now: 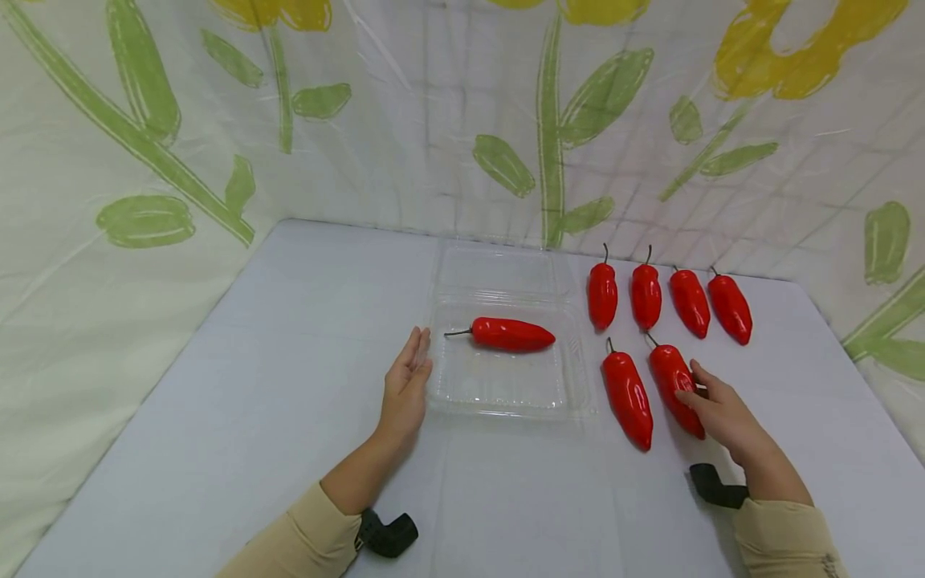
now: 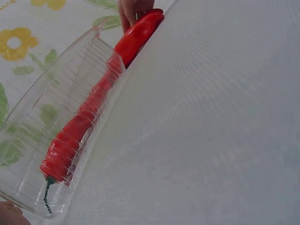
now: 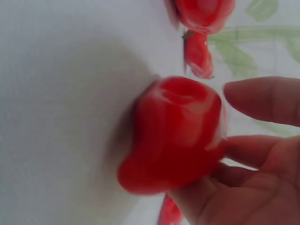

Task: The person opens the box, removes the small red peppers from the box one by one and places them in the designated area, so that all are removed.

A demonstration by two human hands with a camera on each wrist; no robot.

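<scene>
The right hand (image 1: pixel 723 413) sat at the lower right of the head view, with its fingers curled round the fat end of a red pepper (image 1: pixel 675 388) that lay on the white table (image 1: pixel 238 417). It looked as if the hand held the pepper that way so it could lift it. Another loose pepper (image 1: pixel 627 392) lay just beside it on the left, and four more peppers (image 1: pixel 668 298) stood in a neat row above them, near the flower cloth (image 1: pixel 130 120) at the back, maybe lined up so each was easy to take. In the middle of the picture was a clear plastic box (image 1: pixel 506 393) with its lid open at the back, and one pepper in the box (image 1: pixel 509 334) lay across it with its stem to the left. The left hand (image 1: pixel 406 385) rested flat and open against the left side of the box, holding nothing; it seemed to keep the light box from sliding. The right wrist view showed what the head view could not: the round end of the held pepper (image 3: pixel 176 131) up close, with the thumb and fingers (image 3: pixel 262 101) spread partly open round it, not squeezed tight. The left wrist view looked through the ribbed wall of the box (image 2: pixel 70 93) and showed the pepper inside (image 2: pixel 75 136) lying along it, stem at the bottom left.
</scene>
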